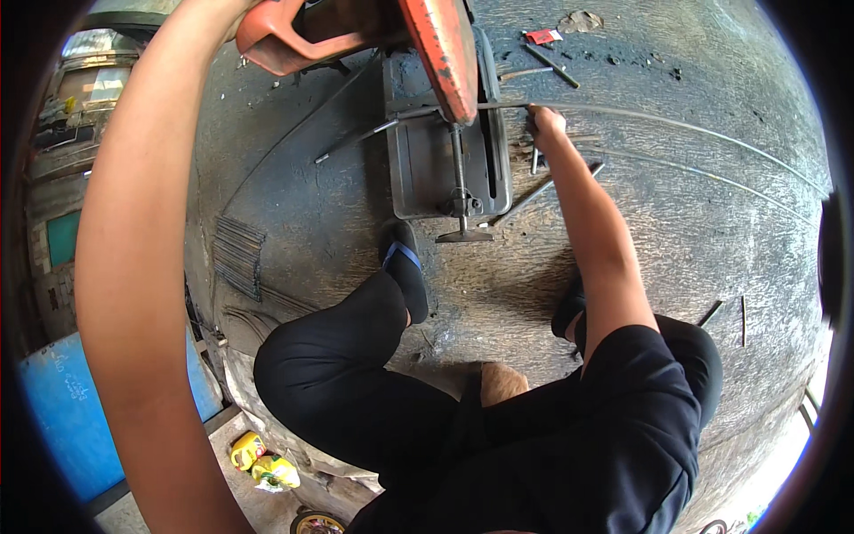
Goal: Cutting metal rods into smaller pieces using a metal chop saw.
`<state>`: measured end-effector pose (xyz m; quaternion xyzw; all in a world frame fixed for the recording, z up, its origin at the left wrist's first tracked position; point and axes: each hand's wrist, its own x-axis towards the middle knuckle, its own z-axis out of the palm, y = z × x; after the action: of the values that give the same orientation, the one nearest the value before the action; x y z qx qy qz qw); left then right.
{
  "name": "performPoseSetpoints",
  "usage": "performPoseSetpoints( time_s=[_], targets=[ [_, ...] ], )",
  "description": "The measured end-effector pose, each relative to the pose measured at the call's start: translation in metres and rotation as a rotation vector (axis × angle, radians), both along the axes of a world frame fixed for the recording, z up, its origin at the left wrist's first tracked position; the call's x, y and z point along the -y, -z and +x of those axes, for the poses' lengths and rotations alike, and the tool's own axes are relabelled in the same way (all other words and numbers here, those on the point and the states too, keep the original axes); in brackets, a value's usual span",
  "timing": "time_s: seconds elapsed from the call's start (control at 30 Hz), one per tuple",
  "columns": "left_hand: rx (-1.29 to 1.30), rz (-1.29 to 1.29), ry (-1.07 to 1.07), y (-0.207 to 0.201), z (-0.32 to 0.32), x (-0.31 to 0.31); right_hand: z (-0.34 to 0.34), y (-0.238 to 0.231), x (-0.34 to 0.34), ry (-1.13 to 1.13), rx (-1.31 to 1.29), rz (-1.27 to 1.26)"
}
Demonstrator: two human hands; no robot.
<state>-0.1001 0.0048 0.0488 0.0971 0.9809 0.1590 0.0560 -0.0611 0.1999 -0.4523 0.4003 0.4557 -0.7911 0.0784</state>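
A cut-off saw with an orange guard (pixel 436 62) stands ahead of me on its dark metal base (pixel 418 173). My left arm reaches up to the saw's orange handle (pixel 267 44). The part of my left hand (pixel 229 12) that shows is closed against the handle; the top edge cuts off most of its fingers. A long thin metal rod (pixel 640 110) runs from the far right to the saw and passes under the guard. My right hand (pixel 546 123) is closed around this rod just right of the base. A short rod end (pixel 351 142) sticks out left of the base.
The clamp screw (pixel 458 160) points toward me between my feet. Cut rods (pixel 238 254) lie stacked at the left. Loose metal pieces (pixel 551 67) and a red packet (pixel 543 36) lie beyond the saw. Yellow packages (pixel 264 461) and a blue panel (pixel 71 414) are at lower left.
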Motion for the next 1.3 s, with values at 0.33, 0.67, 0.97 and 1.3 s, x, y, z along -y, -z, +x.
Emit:
performPoseSetpoints(
  time_s=[0.33, 0.67, 0.97, 1.3],
  targets=[
    [0.050, 0.175, -0.054, 0.007, -0.010, 0.009, -0.010, 0.023, -0.095, 0.450, -0.011, -0.143],
    [0.087, 0.253, -0.093, 0.008, -0.010, 0.009, -0.010, 0.009, -0.069, 0.316, 0.027, -0.085],
    [0.058, 0.302, -0.020, 0.009, 0.002, 0.009, -0.010, 0.007, -0.004, 0.156, 0.038, -0.018],
    [-0.364, 1.175, -0.038, 0.065, 0.027, 0.060, 0.024, -0.044, 0.006, 0.051, -0.011, 0.012]
  ],
)
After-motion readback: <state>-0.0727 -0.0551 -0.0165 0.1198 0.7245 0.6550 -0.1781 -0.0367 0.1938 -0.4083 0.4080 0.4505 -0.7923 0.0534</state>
